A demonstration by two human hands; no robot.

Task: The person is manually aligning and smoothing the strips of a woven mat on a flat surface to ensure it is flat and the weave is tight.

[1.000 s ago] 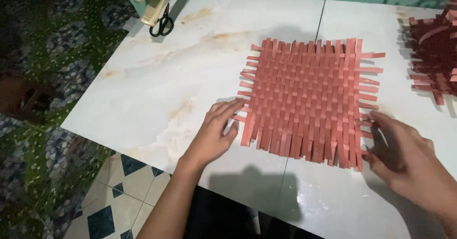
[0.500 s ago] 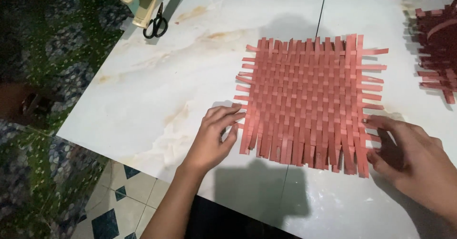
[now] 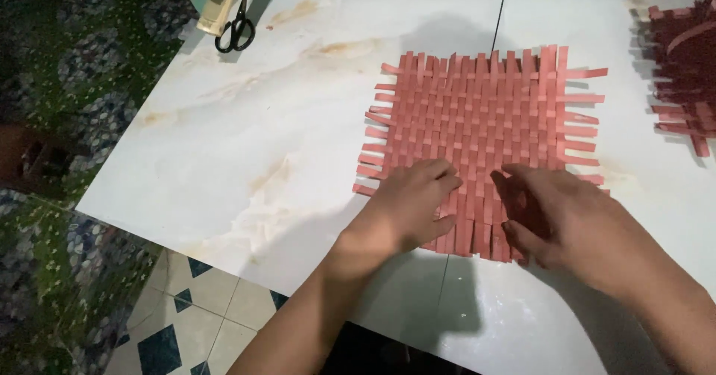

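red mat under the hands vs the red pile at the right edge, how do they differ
The mat lies flat and whole in view, a tidy square weave; the pile is cut off by the frame and looks jumbled and darker. Both hands, left and right, rest on the mat; nothing touches the pile. Both are red paper strips on the white table.

Left hand and right hand lie flat, seemingly open.
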